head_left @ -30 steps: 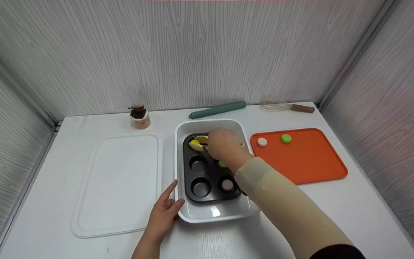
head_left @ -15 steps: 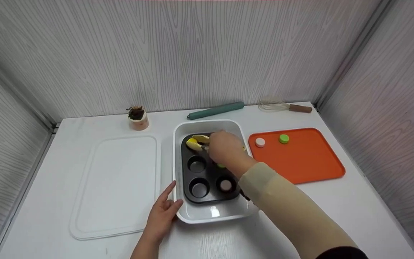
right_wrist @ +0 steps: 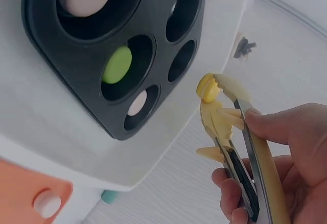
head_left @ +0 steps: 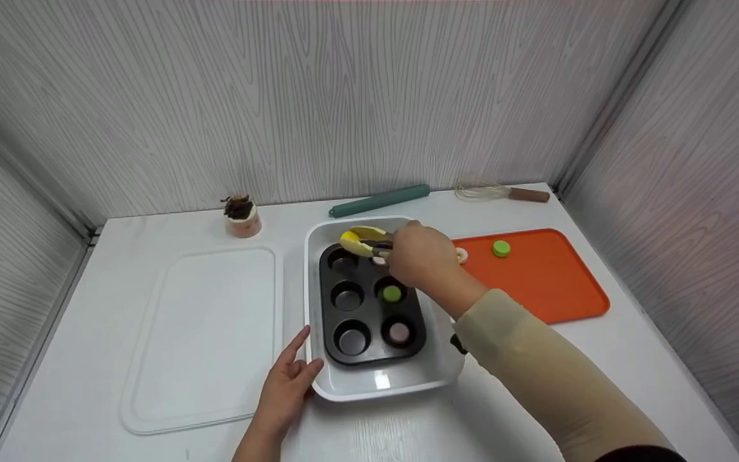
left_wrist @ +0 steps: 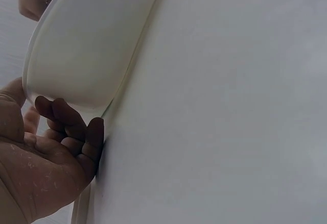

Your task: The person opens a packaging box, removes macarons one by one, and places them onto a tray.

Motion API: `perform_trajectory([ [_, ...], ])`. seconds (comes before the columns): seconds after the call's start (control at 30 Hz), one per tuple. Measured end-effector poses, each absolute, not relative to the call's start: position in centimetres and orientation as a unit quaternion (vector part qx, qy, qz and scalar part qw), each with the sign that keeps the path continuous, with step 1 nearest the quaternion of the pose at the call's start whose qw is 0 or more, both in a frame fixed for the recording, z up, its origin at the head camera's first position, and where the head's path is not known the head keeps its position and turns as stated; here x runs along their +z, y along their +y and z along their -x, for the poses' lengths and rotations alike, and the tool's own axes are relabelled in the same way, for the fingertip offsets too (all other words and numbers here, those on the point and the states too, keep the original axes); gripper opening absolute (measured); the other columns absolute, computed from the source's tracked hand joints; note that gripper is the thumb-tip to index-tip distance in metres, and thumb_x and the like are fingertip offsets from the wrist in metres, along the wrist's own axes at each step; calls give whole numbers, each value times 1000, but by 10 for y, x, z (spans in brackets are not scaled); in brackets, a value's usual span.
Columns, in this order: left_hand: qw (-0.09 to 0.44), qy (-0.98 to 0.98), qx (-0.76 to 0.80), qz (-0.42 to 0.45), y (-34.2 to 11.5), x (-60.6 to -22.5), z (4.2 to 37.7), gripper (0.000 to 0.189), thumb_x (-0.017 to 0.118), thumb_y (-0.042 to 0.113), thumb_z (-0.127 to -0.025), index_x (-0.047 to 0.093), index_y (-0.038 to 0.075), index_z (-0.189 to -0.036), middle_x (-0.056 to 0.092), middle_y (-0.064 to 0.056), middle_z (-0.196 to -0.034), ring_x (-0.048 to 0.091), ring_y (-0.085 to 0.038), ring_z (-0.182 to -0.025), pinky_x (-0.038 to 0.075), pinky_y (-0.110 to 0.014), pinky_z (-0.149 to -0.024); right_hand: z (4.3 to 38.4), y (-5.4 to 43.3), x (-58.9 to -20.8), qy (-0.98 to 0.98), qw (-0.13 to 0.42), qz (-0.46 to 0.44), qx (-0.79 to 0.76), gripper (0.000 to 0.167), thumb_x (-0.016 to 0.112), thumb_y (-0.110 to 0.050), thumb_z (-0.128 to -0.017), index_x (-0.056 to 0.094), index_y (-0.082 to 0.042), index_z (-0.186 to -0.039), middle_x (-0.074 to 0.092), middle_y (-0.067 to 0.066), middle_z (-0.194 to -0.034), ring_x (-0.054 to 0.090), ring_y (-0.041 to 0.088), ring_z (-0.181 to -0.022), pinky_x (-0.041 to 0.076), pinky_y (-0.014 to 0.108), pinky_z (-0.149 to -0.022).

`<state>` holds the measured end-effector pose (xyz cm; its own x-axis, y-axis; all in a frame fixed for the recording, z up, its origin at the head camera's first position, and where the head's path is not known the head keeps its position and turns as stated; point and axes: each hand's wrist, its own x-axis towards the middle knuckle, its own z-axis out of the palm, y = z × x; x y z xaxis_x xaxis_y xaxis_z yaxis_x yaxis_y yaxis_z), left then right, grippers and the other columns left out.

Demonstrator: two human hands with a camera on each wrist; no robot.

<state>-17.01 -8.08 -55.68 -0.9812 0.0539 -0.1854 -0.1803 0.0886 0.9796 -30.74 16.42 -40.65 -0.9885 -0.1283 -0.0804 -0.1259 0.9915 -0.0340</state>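
Observation:
My right hand (head_left: pixel 422 255) holds yellow kitchen tongs (right_wrist: pixel 258 157), seen closely in the right wrist view. Their tips grip a yellow macaron (right_wrist: pixel 207 88) above the far end of a black muffin tin (head_left: pixel 369 346), inside a white tub (head_left: pixel 385 378). A green macaron (head_left: pixel 392 294) and a pink macaron (head_left: pixel 399 332) lie in right-hand cups. A paler one (right_wrist: pixel 137 103) is in the far right cup, mostly covered in the head view. My left hand (head_left: pixel 283 388) touches the tub's near left corner with extended index finger and thumb; its other fingers curl by the outer wall (left_wrist: pixel 87 45).
On the right, an orange tray (head_left: pixel 536 282) carries a green macaron (head_left: pixel 501 248) and a pale macaron (right_wrist: pixel 47 203). A rolling pin (head_left: pixel 379 200), a whisk (head_left: pixel 504 192) and a potted plant (head_left: pixel 242 218) stand behind. A white lid (head_left: pixel 206 340) lies left.
My right hand has lifted the tongs and yellow macaron out of the far left cup, up and slightly right. The left hand stays at the tub corner; the view has shifted slightly.

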Motion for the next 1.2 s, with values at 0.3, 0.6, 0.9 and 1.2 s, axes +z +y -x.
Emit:
perform_trajectory([
  [0.3,93,732,673,49,-81,-558,169,69,68,12,-104,38,15,-166,53,0,-68,43,-12,-60,40,-24,-59,296,214,-391,997,18,50,-56,33,63,-34,-102,75,-4,-107,62,12,-98,63,30,-78,55,48,-72],
  [0.6,94,734,670,53,-85,-560,169,69,68,14,-105,36,15,-167,58,-2,-71,46,-14,-61,41,-24,-59,286,287,-357,997,21,19,-74,35,58,-34,-105,71,-2,-113,63,13,-99,60,31,-79,50,45,-65],
  [0.9,88,739,666,49,-84,-560,169,70,67,13,-105,35,13,-167,65,-8,-76,48,-15,-63,42,-26,-61,286,356,-353,995,2,-24,-100,38,57,-34,-106,73,0,-114,65,19,-103,58,33,-81,49,45,-63],
  [1.2,91,739,665,48,-80,-558,170,70,67,14,-105,35,13,-167,60,-5,-71,46,-14,-61,41,-25,-59,286,410,-378,993,24,-86,-80,31,58,-26,-101,65,1,-88,60,20,-90,55,35,-73,47,44,-54],
])
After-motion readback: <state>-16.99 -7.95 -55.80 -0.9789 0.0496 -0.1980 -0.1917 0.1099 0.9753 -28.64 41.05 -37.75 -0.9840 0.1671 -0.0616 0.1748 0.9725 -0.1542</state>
